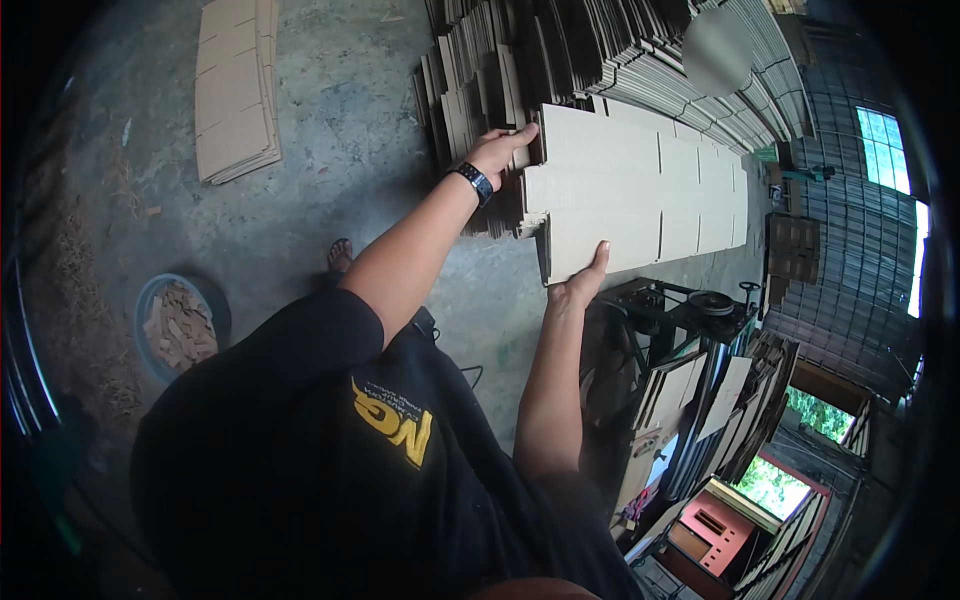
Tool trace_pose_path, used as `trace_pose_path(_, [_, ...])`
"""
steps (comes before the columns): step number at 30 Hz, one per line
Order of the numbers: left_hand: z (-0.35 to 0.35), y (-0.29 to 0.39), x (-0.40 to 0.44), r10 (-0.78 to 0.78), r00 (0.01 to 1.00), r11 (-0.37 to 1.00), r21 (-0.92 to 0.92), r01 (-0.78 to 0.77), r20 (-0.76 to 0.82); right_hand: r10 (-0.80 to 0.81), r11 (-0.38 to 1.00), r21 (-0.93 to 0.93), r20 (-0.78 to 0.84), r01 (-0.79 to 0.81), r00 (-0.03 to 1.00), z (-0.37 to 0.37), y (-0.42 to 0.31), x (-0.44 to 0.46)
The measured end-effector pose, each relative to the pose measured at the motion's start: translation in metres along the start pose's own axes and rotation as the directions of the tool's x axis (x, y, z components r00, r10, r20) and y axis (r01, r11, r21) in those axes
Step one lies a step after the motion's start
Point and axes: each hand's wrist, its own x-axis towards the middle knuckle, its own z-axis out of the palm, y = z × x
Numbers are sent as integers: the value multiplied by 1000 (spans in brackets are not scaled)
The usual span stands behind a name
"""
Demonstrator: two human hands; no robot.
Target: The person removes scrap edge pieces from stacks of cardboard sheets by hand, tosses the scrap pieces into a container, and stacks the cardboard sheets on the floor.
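A stack of pale cardboard sheets [620, 190], cut with short slots along its length, is held between my two hands. My left hand [503, 152], with a dark watch on the wrist, grips the stack's upper near corner, thumb on top. At the lower near edge, my right hand [582, 277] has its thumb over the top sheet; its fingers are hidden underneath. The sheets' near ends are slightly uneven. Just beyond my left hand stand tightly packed bundles of cardboard [480, 90].
Another pile of slotted cardboard [238, 95] lies on the concrete floor [340, 110] at upper left. A round tub [145, 330] of cardboard scraps stands at left. To the right are a dark machine with a wheel [710, 303] and leaning boards [675, 395].
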Motion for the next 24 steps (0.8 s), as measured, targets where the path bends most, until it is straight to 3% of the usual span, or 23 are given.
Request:
trace_pose_path(3, [6, -1, -7, 72, 996, 990, -118, -77, -46, 5, 998, 59, 23, -6, 1000, -6, 3, 6])
trace_pose_path(4, [14, 3, -18, 113, 979, 992, -44, -122, -171, -11, 998, 60, 24, 10, 1000, -6, 3, 6])
trace_pose_path(7, [13, -8, -6, 109, 978, 960, -237, -150, -178, 3, 999, 53, 18, -3, 1000, -6, 2, 1])
trace_pose_path(9, [13, -10, -3, 146, 975, 946, -265, -187, -168, 7, 997, 74, 17, -8, 1000, -7, 2, 4])
trace_pose_path(11, [10, -8, -1, 93, 995, 879, -467, -100, -37, 6, 996, 90, 41, -10, 999, -11, 4, 7])
trace_pose_path(12, [8, -9, 0, 142, 990, 874, -472, -119, 15, 7, 995, 99, 51, -12, 999, -12, 4, 7])
trace_pose_path(14, [5, -17, 4, 149, 986, 837, -522, -167, -76, 6, 993, 118, 84, -16, 996, -15, 5, 11])
trace_pose_path(15, [3, -22, 8, 115, 981, 768, -612, -189, -158, 7, 992, 126, 105, -20, 994, -17, 6, 12])
trace_pose_path(17, [-15, -49, 18, -90, 957, 507, -840, -193, -274, 4, 994, 111, 85, -14, 996, -13, 5, 9])
trace_pose_path(18, [-19, -58, 19, -155, 939, 470, -859, -202, -306, 5, 996, 85, 70, -11, 998, -14, 4, 9])
trace_pose_path(21, [-20, -74, 8, -129, 961, 289, -937, -199, -244, 10, 998, 63, 53, -13, 999, -19, 4, 13])
trace_pose_path(23, [-11, -56, -23, -18, 979, 425, -888, -177, -204, 22, 999, 27, 99, -25, 995, -18, 5, 13])
trace_pose_path(24, [-20, -58, -14, 44, 998, 568, -821, -53, -33, 32, 999, 35, 182, -39, 983, -23, 7, 16])
